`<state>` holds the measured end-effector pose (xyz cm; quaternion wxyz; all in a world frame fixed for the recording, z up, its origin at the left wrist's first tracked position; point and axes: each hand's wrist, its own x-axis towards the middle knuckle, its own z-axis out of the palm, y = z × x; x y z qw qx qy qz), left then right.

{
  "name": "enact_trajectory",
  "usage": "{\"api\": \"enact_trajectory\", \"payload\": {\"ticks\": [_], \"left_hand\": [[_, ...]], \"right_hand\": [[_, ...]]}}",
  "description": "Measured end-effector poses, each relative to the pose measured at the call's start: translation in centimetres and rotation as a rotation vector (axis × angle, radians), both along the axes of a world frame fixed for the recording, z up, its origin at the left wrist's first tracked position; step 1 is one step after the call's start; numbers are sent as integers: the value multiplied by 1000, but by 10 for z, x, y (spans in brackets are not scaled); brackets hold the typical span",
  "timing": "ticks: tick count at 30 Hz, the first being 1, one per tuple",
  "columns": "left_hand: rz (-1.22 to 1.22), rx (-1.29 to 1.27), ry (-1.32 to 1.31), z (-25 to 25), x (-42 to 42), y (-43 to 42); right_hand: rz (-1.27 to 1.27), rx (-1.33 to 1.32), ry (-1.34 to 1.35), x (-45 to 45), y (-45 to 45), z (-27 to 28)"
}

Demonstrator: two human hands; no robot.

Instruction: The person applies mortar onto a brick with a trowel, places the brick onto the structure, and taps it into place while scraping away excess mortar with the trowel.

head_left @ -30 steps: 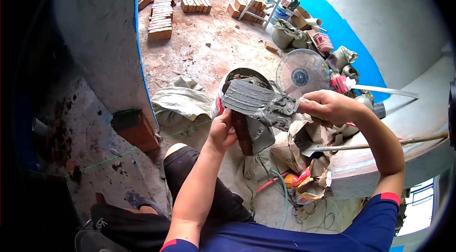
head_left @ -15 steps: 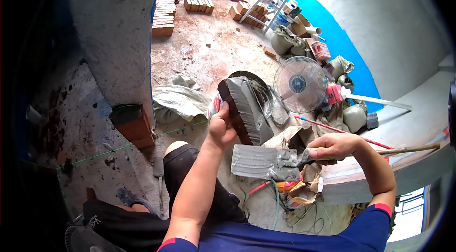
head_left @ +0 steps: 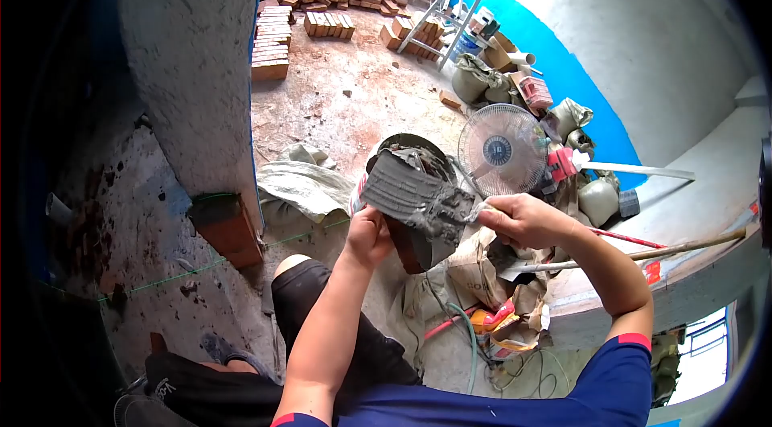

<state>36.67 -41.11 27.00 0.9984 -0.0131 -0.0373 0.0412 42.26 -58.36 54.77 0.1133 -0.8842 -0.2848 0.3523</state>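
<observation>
My left hand is closed around a reddish-brown brick, which is tilted, with grey mortar showing near its lower end. Most of the brick is hidden under the blade of a flat rectangular trowel. Grey mortar with ridges covers the blade. My right hand grips the trowel at its handle end, to the right of the brick. Just behind both tools stands a round bucket, with its inside partly visible and mortar smeared in it.
A standing fan is right of the bucket. Stacked bricks and a metal stepladder stand farther back. A crumpled sack lies on the floor at left. A long pole crosses at right, near paper bags and a hose.
My right hand has swung the trowel up and left, from below the brick to over its mortared face. The brick has tilted and its coated side is now largely covered.
</observation>
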Motion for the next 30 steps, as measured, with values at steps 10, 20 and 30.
{"api": "enact_trajectory", "payload": {"ticks": [10, 20, 30], "left_hand": [[-80, 46, -186, -15, 6, 13], [18, 125, -47, 28, -11, -2], [1, 195, -43, 31, -17, 0]], "right_hand": [[-58, 102, 396, 19, -48, 16], [-170, 90, 162, 43, 11, 37], [-203, 133, -35, 92, 42, 2]]}}
